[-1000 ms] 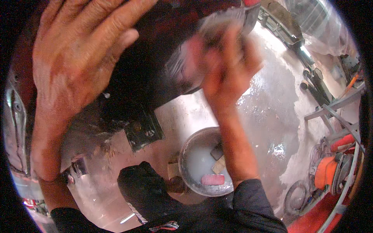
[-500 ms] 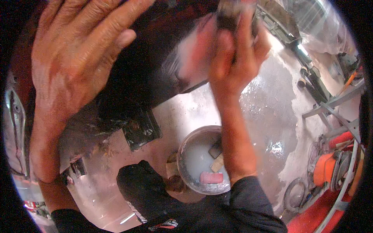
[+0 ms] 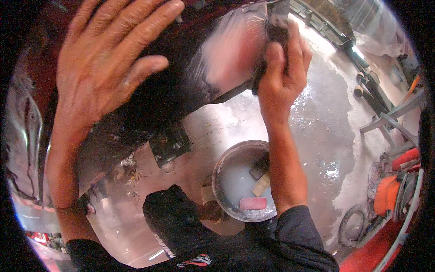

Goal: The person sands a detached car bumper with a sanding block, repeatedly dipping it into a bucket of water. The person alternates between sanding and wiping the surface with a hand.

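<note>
My left hand (image 3: 102, 63) lies with spread fingers against a glossy, dark maroon body panel (image 3: 190, 31) at the upper left. My right hand (image 3: 283, 75) grips a dark block (image 3: 277, 27) at the panel's right edge. Beside that block the panel has a pale, pinkish worn patch (image 3: 231, 54) with whitish wet streaks. My fingers partly hide the block.
Below, a metal basin (image 3: 229, 181) holds cloudy water, a pink block (image 3: 253, 203), a tan block (image 3: 261, 183) and a dark block (image 3: 258, 167) on the wet floor (image 3: 326, 136). At right are a metal stand (image 3: 376, 122) and an orange machine (image 3: 385, 197).
My right hand has moved rightward with the dark block, uncovering more of the pale patch. My left hand appears slightly farther right in the picture, with its thumb more spread.
</note>
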{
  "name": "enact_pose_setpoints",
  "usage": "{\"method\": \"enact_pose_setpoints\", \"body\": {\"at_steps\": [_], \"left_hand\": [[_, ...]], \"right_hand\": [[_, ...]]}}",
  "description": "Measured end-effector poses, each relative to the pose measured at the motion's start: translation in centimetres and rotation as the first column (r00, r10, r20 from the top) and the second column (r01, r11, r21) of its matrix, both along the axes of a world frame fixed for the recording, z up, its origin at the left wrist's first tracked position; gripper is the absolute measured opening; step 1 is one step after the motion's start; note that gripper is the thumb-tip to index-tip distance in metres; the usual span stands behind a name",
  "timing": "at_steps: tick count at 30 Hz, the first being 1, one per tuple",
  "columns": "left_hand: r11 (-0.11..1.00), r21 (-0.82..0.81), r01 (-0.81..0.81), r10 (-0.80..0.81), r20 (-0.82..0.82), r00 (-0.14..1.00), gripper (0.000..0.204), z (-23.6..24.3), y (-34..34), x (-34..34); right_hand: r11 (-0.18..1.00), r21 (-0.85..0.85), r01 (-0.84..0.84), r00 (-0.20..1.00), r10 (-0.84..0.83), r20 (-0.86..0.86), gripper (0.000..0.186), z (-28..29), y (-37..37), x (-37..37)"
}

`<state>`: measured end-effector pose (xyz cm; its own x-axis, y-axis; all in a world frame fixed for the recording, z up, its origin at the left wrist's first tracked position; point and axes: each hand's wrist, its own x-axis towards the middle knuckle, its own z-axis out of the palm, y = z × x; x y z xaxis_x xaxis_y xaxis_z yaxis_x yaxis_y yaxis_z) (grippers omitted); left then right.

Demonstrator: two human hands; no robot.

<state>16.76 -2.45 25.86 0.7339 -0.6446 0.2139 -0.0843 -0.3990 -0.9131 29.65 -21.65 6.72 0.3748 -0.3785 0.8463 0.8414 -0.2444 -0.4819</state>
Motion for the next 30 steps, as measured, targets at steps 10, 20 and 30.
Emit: {"method": "enact_pose_setpoints", "body": {"at_steps": [10, 20, 30], "left_hand": [[0.989, -0.082, 0.125, -0.125, 0.009, 0.992, 0.074, -7.5, -6.4, 6.9], [0.967, -0.227, 0.114, -0.171, -0.253, 0.952, 0.113, -15.8, -7.9, 8.9], [0.909, -0.416, 0.012, -0.261, -0.549, 0.794, 0.089, -21.4, -6.2, 5.3]], "right_hand": [[0.960, 0.147, -0.236, 0.792, 0.278, -0.543, 0.045, -12.8, -4.1, -9.5], [0.940, 0.239, -0.243, 0.738, 0.339, -0.583, 0.044, -14.7, -5.8, -12.4], [0.940, 0.245, -0.238, 0.751, 0.339, -0.567, 0.047, -13.1, -6.1, -13.2]]}}
